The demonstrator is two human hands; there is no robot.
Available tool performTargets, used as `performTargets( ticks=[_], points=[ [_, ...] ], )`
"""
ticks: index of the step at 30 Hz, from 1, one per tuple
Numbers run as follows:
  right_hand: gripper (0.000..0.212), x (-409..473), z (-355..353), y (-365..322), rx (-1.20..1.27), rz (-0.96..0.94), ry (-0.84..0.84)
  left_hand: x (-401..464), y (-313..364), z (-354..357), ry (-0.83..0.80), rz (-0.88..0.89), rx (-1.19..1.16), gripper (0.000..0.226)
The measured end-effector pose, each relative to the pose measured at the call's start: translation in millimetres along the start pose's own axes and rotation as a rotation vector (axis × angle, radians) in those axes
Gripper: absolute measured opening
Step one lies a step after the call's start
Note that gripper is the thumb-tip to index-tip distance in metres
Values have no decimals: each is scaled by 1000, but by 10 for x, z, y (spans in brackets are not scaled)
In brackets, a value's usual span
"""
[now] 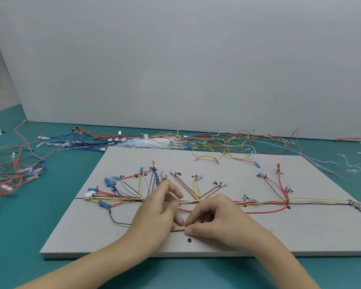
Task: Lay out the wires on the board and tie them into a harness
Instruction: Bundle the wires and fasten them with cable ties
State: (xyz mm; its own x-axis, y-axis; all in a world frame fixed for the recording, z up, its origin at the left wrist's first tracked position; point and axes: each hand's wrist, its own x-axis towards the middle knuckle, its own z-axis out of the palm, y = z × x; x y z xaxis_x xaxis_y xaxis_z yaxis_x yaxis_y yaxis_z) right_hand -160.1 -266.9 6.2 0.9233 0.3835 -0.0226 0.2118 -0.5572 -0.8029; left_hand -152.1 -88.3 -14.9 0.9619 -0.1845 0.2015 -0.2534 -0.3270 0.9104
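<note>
A white board lies on the teal table. Coloured wires run along its middle line in one bundle, and branches fan up to handwritten marks. My left hand sits at the bundle's centre, its fingers curled round the wires and a pale cable tie sticking up between them. My right hand is just right of it, thumb and forefinger pinching the end of a short yellow-brown wire low on the board. A white connector ends the bundle at the left.
Loose wires lie in a heap behind the board and another pile at the left. A stack of white cable ties lies at the board's far edge, a few more at the right. A white wall stands behind.
</note>
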Motion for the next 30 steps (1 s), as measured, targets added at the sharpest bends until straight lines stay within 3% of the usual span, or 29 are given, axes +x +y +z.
performTargets(
  ticks=[5, 9, 14, 17, 24, 30],
  points=[
    [28, -5, -3, -8, 139, 27, 24, -14, -18, 4, 1, -21, -65, 35],
    [12, 4, 4, -2, 212, 65, 173, -21, -9, 38, 65, -11, -53, 21],
    [16, 54, -8, 25, 351, 95, 378, -23, -11, 53, 85, -9, -72, 21],
    [14, 71, -11, 9, 518, 69, 385, -19, -15, 47, 88, -12, -79, 21],
    [12, 76, -8, -3, 619, 43, 305, -18, -2, 27, 87, -5, -128, 22],
    [17, 110, 62, 11, 606, -12, 434, -28, 12, 22, 67, 3, -125, 22]
  ],
)
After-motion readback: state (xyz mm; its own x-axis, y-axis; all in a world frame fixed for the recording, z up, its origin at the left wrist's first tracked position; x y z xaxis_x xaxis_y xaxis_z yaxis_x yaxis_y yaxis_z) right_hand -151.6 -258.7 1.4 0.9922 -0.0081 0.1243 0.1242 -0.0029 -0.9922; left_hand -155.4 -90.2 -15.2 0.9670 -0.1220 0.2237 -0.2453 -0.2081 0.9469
